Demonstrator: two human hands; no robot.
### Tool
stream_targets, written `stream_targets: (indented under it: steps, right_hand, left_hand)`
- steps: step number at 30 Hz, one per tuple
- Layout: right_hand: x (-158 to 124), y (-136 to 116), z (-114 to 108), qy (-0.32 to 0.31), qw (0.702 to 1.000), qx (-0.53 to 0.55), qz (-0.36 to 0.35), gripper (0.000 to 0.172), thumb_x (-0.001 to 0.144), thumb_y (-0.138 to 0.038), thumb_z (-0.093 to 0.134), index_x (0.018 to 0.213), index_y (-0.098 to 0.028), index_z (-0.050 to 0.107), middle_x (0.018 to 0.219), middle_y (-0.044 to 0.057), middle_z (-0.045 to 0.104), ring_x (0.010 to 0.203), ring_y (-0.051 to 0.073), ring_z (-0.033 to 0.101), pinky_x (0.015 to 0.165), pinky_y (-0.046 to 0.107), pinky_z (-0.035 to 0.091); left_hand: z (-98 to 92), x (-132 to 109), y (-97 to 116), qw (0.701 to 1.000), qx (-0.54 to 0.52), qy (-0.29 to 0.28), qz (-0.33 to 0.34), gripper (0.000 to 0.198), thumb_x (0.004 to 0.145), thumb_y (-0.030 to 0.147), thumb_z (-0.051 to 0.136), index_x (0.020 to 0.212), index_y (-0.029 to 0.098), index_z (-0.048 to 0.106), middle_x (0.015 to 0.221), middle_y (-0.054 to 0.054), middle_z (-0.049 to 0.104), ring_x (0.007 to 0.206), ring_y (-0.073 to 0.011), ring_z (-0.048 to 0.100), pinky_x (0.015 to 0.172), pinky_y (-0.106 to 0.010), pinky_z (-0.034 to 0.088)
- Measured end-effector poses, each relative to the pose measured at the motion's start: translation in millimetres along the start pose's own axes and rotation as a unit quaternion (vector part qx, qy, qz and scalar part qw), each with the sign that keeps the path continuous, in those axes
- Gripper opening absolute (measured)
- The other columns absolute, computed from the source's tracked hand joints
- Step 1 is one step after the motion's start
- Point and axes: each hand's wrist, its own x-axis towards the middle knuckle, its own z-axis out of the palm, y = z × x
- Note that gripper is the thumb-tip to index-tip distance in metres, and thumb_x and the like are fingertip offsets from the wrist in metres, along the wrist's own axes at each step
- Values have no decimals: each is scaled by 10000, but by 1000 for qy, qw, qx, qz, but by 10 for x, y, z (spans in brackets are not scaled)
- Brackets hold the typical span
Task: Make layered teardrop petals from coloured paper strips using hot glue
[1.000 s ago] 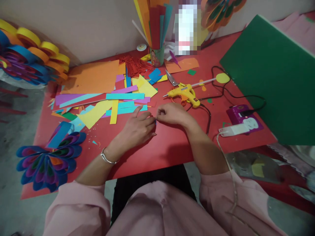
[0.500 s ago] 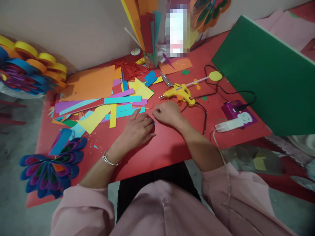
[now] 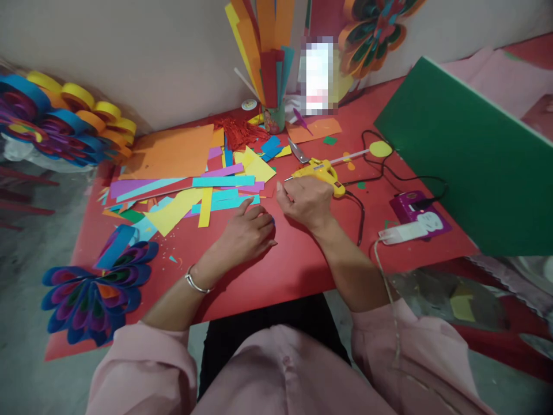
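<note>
The red tabletop (image 3: 294,265) filled the middle of the frame, and a green board (image 3: 466,167) stood at the right. An orange sheet (image 3: 168,153) lay left of centre, and a looped blue-and-purple paper flower (image 3: 97,291) at lower left. Near the centre, the left hand (image 3: 249,231) was palm down, fingers bent; the right hand (image 3: 307,202) was loosely curled, overlapping the yellow glue gun (image 3: 317,169) just above it, contact unclear. A small blue piece (image 3: 272,221) showed at the left fingertips; whether either of the hands gripped anything could not be told.
</note>
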Motion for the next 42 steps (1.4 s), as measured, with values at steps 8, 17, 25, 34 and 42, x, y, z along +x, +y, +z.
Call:
stream_targets:
  steps: [8, 17, 25, 34, 42]
  right_hand:
    - [-11, -6, -10, 45, 998, -4, -37, 475, 1093, -349, 506, 656, -224, 648, 588, 25, 630, 603, 164, 511, 639, 370, 276]
    - [-11, -28, -29, 40, 998, -1, -41, 470, 1088, -351, 526, 644, -226, 617, 582, 21, 603, 606, 166, 494, 636, 375, 265]
    - [-18, -27, -44, 31, 998, 25, -50, 460, 1085, -322, 511, 652, -221, 630, 599, 32, 623, 609, 167, 501, 640, 381, 269]
    - [9, -44, -77, -1, 999, 21, -30, 472, 1075, -360, 508, 642, -229, 642, 580, 31, 599, 612, 175, 488, 636, 372, 266]
    - [12, -35, -81, 3, 999, 25, -44, 451, 1072, -343, 513, 673, -218, 684, 592, 33, 618, 613, 172, 486, 634, 370, 266]
  left_hand:
    - [-6, 8, 12, 1000, -1, -1, -1, 223, 1048, 385, 711, 1058, 178, 794, 1069, -97, 787, 1134, -308, 683, 1301, -631, 377]
    - [25, -5, 11, 1000, -10, -6, -11, 213, 1049, 379, 709, 1063, 180, 785, 1078, -98, 782, 1121, -304, 677, 1280, -630, 391]
    - [-4, 5, 19, 1000, -8, -7, -8, 202, 1036, 364, 724, 1066, 177, 793, 1069, -101, 784, 1129, -308, 679, 1308, -646, 364]
    - [-18, 3, 23, 1000, -2, -14, -10, 208, 1043, 383, 717, 1062, 188, 790, 1079, -96, 786, 1130, -308, 686, 1316, -640, 363]
    - [-7, -2, 11, 1000, -10, -10, -8, 198, 1036, 364, 717, 1073, 184, 792, 1094, -100, 787, 1144, -304, 681, 1323, -633, 355]
